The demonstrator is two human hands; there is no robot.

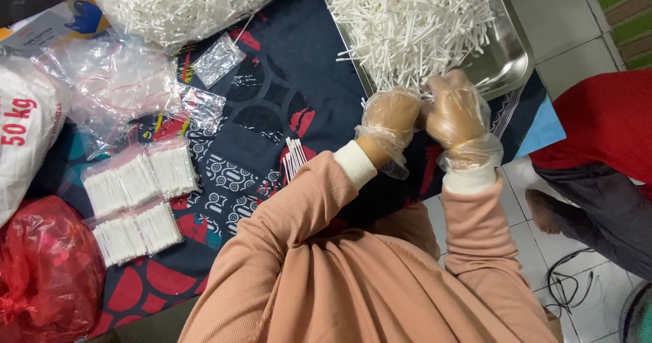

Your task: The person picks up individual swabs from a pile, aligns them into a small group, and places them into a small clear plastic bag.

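- Both hands in thin clear plastic gloves, pressed together at the near rim of the metal tray point(513, 64).
- Left hand point(389, 120) curled into a loose fist, knuckles against the right hand; held contents hidden.
- Right hand point(454, 110) likewise curled shut, white sticks point(435, 93) poking out between the two hands where they meet.
- Peach ribbed sleeves point(305, 214) with white cuffs leading back toward the camera.
- Small loose bundle of white sticks point(294, 156) lying on the patterned dark cloth point(285, 92), just left of the left wrist.
- Further left, packed clear bags of sticks point(139, 204) laid in rows on the cloth.
- Red plastic bag point(44, 268) at the lower left edge, white sack point(24, 132) above it.
- Empty small clear bags point(217, 59) scattered past the packed ones.
- Heap of loose sticks point(407, 17) filling the tray beyond the hands.
- Large clear bag of sticks point(183, 3) at the top left.
- Another person's red garment point(598, 122) at the right, above the tiled floor point(570, 51).
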